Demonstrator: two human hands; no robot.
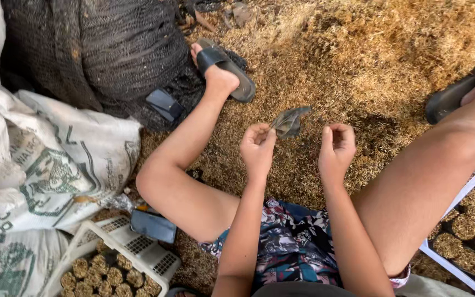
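A seated person holds a small dark, crumpled film pouch [289,121] above a floor of loose husk [358,60]; the left hand [258,146] pinches one edge, fingers closed on it; the right hand [336,146] is curled shut just beside it, seemingly holding nothing. Opening it well probably needs both thumbs parting the rim gently. Baskets [138,250] of filled plugs sit at both sides, cut off by the frame; whether the pouch holds anything cannot be told.
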